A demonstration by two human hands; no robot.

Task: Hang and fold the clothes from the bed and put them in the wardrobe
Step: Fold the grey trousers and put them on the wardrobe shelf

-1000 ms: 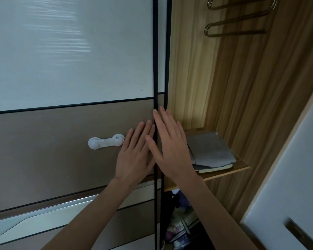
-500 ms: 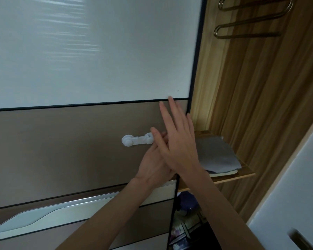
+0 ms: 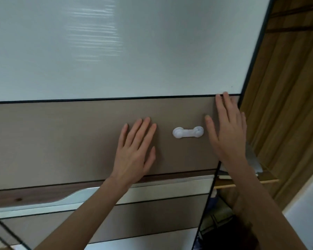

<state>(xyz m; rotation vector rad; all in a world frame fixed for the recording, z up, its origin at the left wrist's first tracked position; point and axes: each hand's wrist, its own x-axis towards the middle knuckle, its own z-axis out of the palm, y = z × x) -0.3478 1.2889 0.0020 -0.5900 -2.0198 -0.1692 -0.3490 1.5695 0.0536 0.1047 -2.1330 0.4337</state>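
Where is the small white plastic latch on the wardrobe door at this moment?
In the head view, the white latch sits on the brown band of the sliding door, right of centre, between the left hand and the right hand, closer to the right one.

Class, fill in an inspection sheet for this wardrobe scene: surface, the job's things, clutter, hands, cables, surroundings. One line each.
Surface: sliding wardrobe door, brown band under a white panel, covers most of the opening.
Job's things: folded grey clothes on a wooden shelf, mostly hidden behind the right arm.
Clutter: mixed items low inside the wardrobe, too dark to identify.
Hands: left hand and right hand flat and open on the brown band, either side of a white plastic latch.
Cables: nothing seen.
Surroundings: wood-grain wardrobe interior; white panel at lower right.
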